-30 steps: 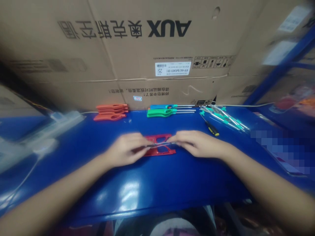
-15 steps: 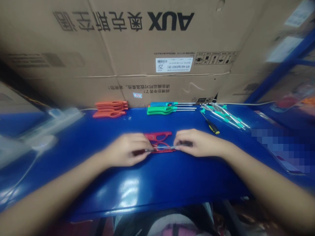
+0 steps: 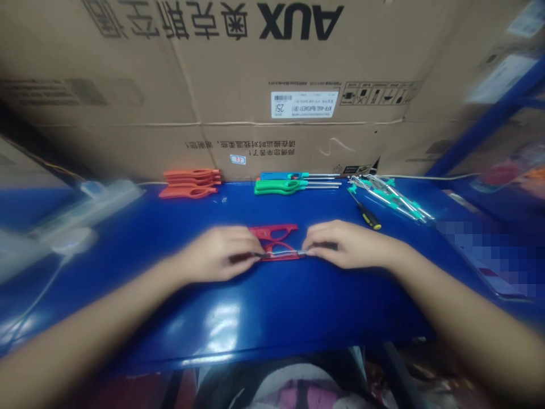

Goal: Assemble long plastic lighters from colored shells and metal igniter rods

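Observation:
A flat red plastic handle shell (image 3: 275, 236) lies in the middle of the blue table (image 3: 272, 307). A thin metal rod (image 3: 283, 254) stretches across its near edge. My left hand (image 3: 219, 254) pinches the rod's left end with curled fingers. My right hand (image 3: 347, 244) pinches the right end, fingers pressed together. Both hands rest on the table on either side of the red shell.
At the back lie a stack of orange handle shells (image 3: 190, 183), green and blue long-nosed lighters (image 3: 293, 183), a black-and-yellow screwdriver (image 3: 367, 215) and several teal-tipped metal rods (image 3: 394, 200). Cardboard boxes (image 3: 272, 85) wall the far edge. A white blurred device (image 3: 80, 216) sits left.
The rod and both hands have come down toward the near edge of the red shell. The camera has tilted slightly, so everything sits a little higher in view.

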The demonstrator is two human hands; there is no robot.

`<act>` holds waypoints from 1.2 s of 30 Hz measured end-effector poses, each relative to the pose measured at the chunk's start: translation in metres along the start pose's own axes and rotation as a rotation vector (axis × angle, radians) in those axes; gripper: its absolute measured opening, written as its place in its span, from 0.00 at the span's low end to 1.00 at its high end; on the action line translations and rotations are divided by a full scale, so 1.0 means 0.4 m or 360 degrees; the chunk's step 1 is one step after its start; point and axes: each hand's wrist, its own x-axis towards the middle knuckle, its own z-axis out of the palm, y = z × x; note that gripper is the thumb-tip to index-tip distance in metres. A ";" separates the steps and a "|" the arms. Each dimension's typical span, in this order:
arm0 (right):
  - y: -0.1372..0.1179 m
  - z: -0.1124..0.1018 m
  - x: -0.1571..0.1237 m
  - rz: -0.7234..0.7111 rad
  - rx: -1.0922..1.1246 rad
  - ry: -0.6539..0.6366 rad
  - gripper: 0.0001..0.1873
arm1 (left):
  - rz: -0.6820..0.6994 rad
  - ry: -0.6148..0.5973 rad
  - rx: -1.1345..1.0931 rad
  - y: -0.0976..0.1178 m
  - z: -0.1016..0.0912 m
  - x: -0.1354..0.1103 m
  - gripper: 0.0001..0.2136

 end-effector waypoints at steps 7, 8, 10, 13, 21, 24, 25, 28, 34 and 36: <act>-0.002 0.006 0.001 0.0070 -0.0034 -0.0044 0.12 | -0.0027 -0.0059 -0.0006 -0.005 0.006 -0.002 0.09; -0.002 0.006 0.001 0.0065 -0.0036 -0.0045 0.13 | -0.0027 -0.0056 -0.0008 -0.005 0.006 -0.002 0.09; -0.002 0.005 0.000 0.0052 -0.0034 -0.0040 0.13 | -0.0024 -0.0045 -0.0011 -0.006 0.007 -0.002 0.09; -0.002 0.006 0.001 0.0019 -0.0035 -0.0048 0.13 | -0.0019 -0.0037 -0.0004 -0.007 0.009 -0.003 0.09; -0.006 0.009 0.004 -0.0016 0.0010 -0.0073 0.13 | -0.0012 -0.0012 -0.0002 -0.005 0.012 -0.001 0.09; -0.005 0.010 0.005 -0.0024 0.0060 -0.0072 0.13 | -0.0012 -0.0014 0.0017 -0.004 0.013 0.000 0.09; -0.004 0.011 0.006 -0.0016 0.0065 -0.0075 0.13 | -0.0013 -0.0017 0.0023 -0.004 0.013 0.000 0.09; -0.003 0.014 0.005 0.0025 0.0021 -0.0069 0.13 | -0.0013 -0.0027 0.0035 -0.005 0.014 -0.002 0.10; -0.007 0.018 -0.002 0.0095 -0.0289 -0.0102 0.14 | -0.0010 -0.0013 0.0028 -0.005 0.016 -0.001 0.10; -0.010 0.020 -0.002 0.0090 -0.0444 -0.0090 0.15 | -0.0011 -0.0006 0.0016 -0.004 0.016 -0.001 0.10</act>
